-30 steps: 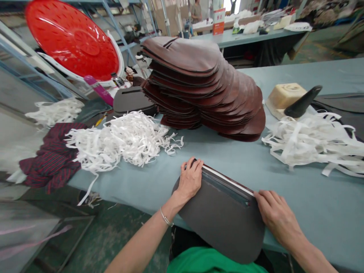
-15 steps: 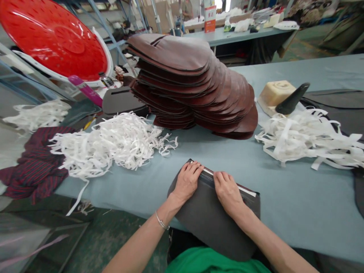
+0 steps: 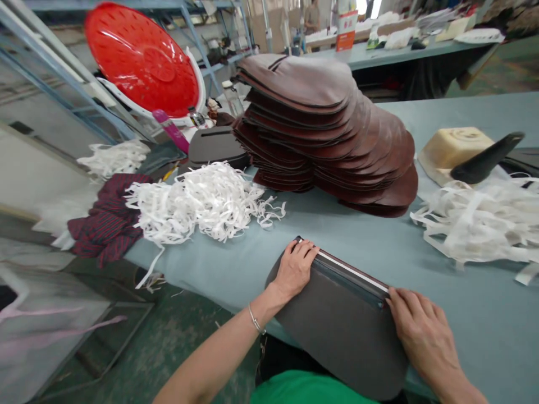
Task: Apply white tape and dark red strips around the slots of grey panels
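Note:
A dark grey panel (image 3: 341, 328), with one straight edge and rounded far sides, lies at the table's near edge and hangs over it towards my lap. A white strip (image 3: 353, 269) runs along its straight, folded-over edge, with a thin brown border beside it. My left hand (image 3: 295, 266) is closed over the left end of that edge, fingers bent on the strip. At the opposite end, my right hand (image 3: 421, 325) grips the corner, its fingertips on the edge and its thumb hidden.
Beyond the panel stands a tall stack of brown leather pieces (image 3: 337, 134). White strips lie in a pile (image 3: 210, 202) to the left and another pile (image 3: 484, 219) to the right. Behind the right pile are a cream block (image 3: 458, 148) and a black curved tool (image 3: 486, 160).
My right hand has slid along the edge from the middle to the right corner, uncovering the strip. My left hand stays at the left end. The camera view has turned left.

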`<state>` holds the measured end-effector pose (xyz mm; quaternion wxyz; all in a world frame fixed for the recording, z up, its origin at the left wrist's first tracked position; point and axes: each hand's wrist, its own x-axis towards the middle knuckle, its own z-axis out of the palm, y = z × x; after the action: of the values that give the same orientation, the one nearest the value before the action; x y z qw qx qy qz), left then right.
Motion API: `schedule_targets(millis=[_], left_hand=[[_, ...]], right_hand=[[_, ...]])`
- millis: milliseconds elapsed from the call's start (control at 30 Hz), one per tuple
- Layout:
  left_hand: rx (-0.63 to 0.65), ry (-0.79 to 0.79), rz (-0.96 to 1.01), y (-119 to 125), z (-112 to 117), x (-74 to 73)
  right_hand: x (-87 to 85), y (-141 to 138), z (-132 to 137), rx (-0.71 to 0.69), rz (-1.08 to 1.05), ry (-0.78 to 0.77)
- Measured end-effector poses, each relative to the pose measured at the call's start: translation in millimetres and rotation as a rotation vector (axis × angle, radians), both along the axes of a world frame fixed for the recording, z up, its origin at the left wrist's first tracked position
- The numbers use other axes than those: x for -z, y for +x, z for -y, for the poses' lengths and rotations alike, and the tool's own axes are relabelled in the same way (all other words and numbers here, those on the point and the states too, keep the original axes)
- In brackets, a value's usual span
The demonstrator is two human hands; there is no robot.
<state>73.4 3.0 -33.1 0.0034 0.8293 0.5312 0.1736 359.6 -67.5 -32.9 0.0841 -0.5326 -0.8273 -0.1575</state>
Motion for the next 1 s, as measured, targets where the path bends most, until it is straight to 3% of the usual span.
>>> schedule_targets(millis=[100,200,300,433,533,633,767,1000], left_hand=[[-0.021,0.004,0.087,-5.2,-2.3,-0.3],[-0.082,0.026,0.224,-14.9,-5.7,-1.6],[-0.247,0.083,0.341,-29.0,-12.6,-5.5],[-0.400,0.199,0.346,-48.0,-35.5,-11.2],[-0.448,0.266,0.274,-57.2,-59.6,-9.4],[-0.461,0.239,0.146,-63.9,-78.7,-2.2],[-0.436,0.126,-0.026,-77.3,-87.7,5.0],[-0.480,0.054,-0.059,-103.8,-97.5,-1.8]], right_hand=[[-10.0,-5.6,-31.2,0.003,-0.025,-0.021],[-19.1,-28.9,-67.0,-0.049,-0.063,-0.074],[-26.4,-78.7,-105.7,-0.183,-0.161,-0.151],[-37.2,-167.8,-163.0,-0.336,-0.297,-0.223],[-44.2,-222.9,-202.3,-0.349,-0.309,-0.325],[-44.1,-246.1,-224.7,-0.292,-0.306,-0.414],[-32.0,-215.6,-216.4,-0.197,-0.336,-0.437],[-14.2,-89.6,-148.3,0.102,-0.417,-0.447]])
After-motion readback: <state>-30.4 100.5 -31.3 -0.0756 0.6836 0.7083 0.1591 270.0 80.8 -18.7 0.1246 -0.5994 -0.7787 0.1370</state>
